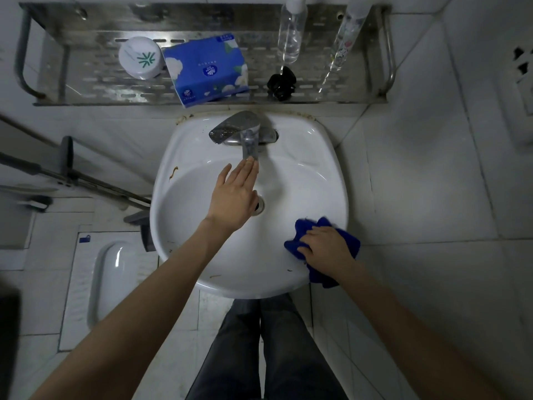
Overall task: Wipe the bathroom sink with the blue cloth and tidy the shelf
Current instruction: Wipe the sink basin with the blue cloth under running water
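- The right hand point(326, 249) presses the blue cloth point(323, 249) flat onto the near right rim of the sink point(184, 226), fingers curled over it and clamped on the bunched fabric, part of which hangs off the rim's edge
- The left hand point(235, 194) is spread open and empty over the basin, fingertips point(250, 163) touching or just under the spout of the faucet point(242, 131); whether water runs I cannot tell
- The bowl lies to the left and ahead of the cloth, so the wiping hand is nearer and would sweep inward; the left forearm crosses that path and the drain point(259, 204) sits between
- Brown marks show on the left rim and near edge
- On the shelf point(72, 90) above: a white jar point(140, 57), a blue tissue pack point(206, 69) lying askew and overhanging the front, a black clip point(281, 83), a clear spray bottle point(292, 30) and a tall patterned bottle point(344, 44)
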